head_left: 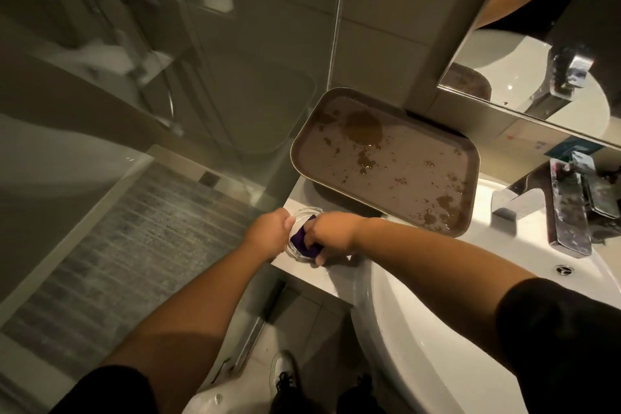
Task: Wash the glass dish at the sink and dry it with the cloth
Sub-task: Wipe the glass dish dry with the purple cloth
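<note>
A small clear glass dish point(306, 212) sits at the left end of the white counter point(331, 276), beside the sink. My left hand point(270, 232) grips the dish's left rim. My right hand point(331, 232) holds a purple cloth point(300, 239) and presses it into the dish. Most of the dish is hidden under the two hands and the cloth.
A brown tray point(386, 161) with puddles of water lies on the counter just behind the hands, overhanging the edge. The white basin point(403, 329) is to the right, with a chrome tap point(568, 208) behind it. A glass shower screen point(201, 77) stands to the left. A mirror point(537, 60) hangs above.
</note>
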Available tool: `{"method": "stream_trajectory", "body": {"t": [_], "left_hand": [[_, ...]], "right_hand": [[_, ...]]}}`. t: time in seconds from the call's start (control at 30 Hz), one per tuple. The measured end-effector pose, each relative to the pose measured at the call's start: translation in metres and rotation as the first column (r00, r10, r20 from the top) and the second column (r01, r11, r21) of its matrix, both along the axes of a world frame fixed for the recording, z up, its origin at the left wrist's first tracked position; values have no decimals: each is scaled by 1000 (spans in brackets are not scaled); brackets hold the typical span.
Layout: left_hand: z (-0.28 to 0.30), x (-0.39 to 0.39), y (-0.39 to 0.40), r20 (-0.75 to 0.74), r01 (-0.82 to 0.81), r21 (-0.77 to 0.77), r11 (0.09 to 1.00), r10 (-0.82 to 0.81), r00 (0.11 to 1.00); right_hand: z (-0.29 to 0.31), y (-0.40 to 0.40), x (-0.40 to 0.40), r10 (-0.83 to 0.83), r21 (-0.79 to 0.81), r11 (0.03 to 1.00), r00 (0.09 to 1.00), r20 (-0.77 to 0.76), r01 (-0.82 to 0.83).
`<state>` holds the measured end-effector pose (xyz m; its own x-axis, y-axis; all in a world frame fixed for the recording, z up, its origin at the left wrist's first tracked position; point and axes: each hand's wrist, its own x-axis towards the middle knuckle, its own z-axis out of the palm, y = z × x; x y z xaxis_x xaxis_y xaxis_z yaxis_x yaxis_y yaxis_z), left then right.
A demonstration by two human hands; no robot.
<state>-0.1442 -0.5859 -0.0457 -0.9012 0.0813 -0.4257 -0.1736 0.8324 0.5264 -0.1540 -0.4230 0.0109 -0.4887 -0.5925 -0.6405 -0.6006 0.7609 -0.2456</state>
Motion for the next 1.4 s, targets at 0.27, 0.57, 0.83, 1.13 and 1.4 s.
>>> {"method": "stream_trajectory", "body": {"t": [0.27, 0.57, 0.83, 1.13, 1.4], "left_hand": [[0, -1, 10, -98, 102, -229, 968, -127, 987], [2, 16, 13, 10, -7, -189, 982, 10, 1000], [1, 3, 14, -47, 36, -110, 993, -41, 998], [-2, 12, 22, 30, -88, -143, 986, 93, 995], [5, -4, 7, 26, 21, -59, 998, -19, 999]], "right_hand": [[-14, -10, 24, -295, -116, 952, 950, -107, 282], [-11, -11, 19, -317, -119, 943, 948, -21, 312], [12, 5, 2, -101, 53, 994, 994, 29, 100], [-25, -14, 30, -468, -183, 874, 881, -70, 450], [3, 5, -1, -23, 24, 999, 1000, -6, 23]]}}
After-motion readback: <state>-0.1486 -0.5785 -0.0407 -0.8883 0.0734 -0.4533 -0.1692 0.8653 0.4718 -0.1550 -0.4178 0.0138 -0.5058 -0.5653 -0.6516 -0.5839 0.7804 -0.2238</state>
